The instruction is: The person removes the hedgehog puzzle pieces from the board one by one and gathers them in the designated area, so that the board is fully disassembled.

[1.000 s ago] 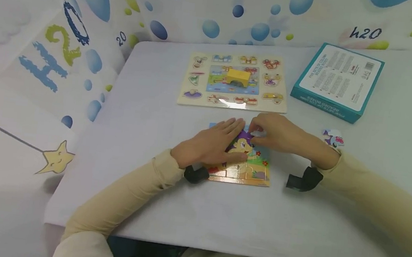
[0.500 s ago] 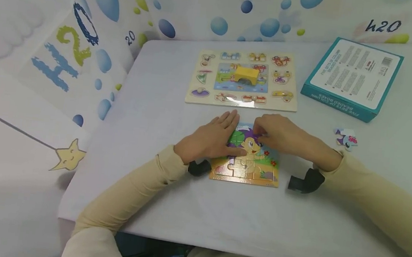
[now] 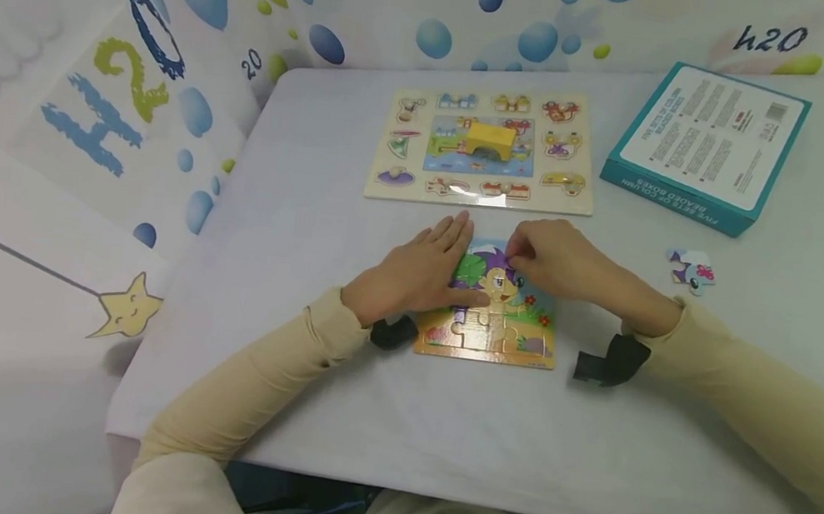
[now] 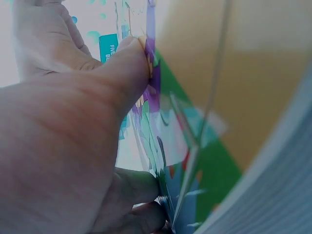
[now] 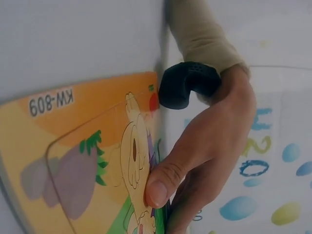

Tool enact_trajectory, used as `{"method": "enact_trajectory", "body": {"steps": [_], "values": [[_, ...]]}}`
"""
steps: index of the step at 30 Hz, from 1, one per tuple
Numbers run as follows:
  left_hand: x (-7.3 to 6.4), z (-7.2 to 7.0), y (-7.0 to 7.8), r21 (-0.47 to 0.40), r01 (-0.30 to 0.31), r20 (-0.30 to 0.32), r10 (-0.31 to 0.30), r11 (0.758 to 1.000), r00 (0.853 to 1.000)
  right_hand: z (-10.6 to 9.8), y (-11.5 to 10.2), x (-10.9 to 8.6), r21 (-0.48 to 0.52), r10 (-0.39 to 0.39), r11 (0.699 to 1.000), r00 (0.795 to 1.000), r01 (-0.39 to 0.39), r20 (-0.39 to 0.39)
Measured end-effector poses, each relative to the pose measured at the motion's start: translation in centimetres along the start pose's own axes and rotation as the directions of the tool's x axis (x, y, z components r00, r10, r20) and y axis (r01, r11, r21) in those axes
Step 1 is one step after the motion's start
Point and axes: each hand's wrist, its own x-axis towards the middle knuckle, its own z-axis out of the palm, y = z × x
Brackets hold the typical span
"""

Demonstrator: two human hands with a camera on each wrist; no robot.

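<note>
A jigsaw puzzle (image 3: 483,331) with a purple-haired cartoon character lies in its frame on the table. My left hand (image 3: 410,274) rests over its left side, fingers extended and thumb across the picture. The right wrist view shows that left hand (image 5: 214,141) with its thumb on the puzzle (image 5: 105,161). At the puzzle's upper right, my right hand (image 3: 558,260) pinches a puzzle piece, mostly hidden by its fingers. In the left wrist view, the left thumb stretches across the picture, with my right hand (image 4: 48,39) beyond it.
A loose puzzle piece pair with a blue animal (image 3: 693,272) lies to the right. Behind is a wooden peg puzzle board (image 3: 377,186) with a yellow arched block (image 3: 489,140) on it. A teal box (image 3: 678,197) stands at the back right.
The left hand has drawn back a little to the left, baring more of the picture. The right hand stays pinched at the upper part; the white piece edge earlier between its fingers no longer shows.
</note>
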Motion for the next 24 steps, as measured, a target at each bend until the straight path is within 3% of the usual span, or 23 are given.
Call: {"method": "enact_trajectory", "body": {"steps": [10, 16, 24], "values": [[0.0, -0.1, 0.0, 0.007, 0.001, 0.011, -0.001, 1.0, 1.0, -0.3, 0.1, 0.0, 0.128, 0.058, 0.99, 0.998, -0.059, 0.013], [-0.1, -0.2, -0.1, 0.009, 0.0, 0.007, 0.0, 1.0, 1.0, 0.0, -0.2, 0.1, 0.074, 0.02, 0.997, 1.0, -0.021, 0.016], [-0.1, -0.1, 0.0, 0.023, -0.012, -0.002, 0.012, 1.0, 1.0, 0.8, -0.3, 0.4, -0.031, -0.03, 0.999, 0.999, 0.029, -0.037]]}}
